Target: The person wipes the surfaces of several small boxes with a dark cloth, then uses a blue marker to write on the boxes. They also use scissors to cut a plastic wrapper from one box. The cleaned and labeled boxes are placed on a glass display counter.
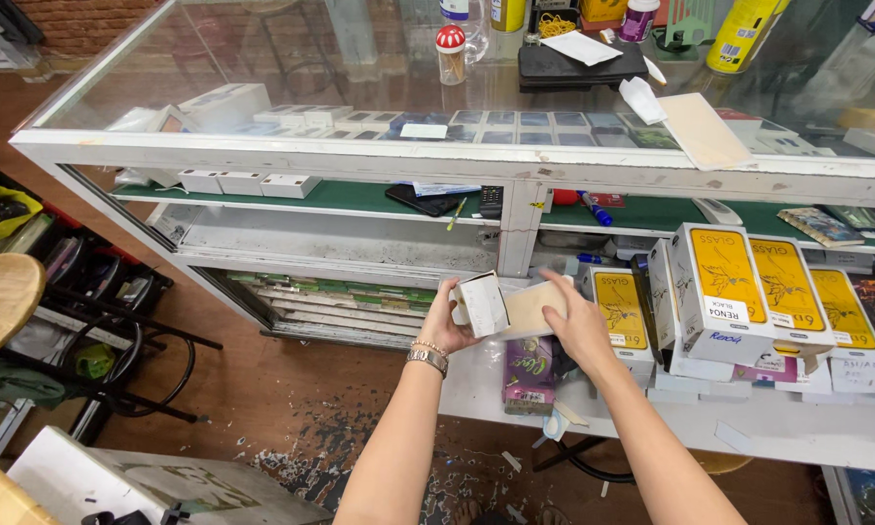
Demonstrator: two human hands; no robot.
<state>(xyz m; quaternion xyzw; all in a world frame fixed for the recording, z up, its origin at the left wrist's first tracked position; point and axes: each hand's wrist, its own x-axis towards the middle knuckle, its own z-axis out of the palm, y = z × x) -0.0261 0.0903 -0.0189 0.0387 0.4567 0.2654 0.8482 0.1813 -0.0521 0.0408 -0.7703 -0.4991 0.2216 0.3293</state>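
Below the glass counter, a white shelf w/ yellow-fronted boxes; just left of them, left hand pinches small white box, right hand grips tan card.

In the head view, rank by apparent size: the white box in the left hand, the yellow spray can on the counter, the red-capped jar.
1. Yellow spray can, though cut off by the frame.
2. White box in the left hand; nearer the camera, so its rank against the can is unsure.
3. Red-capped jar.
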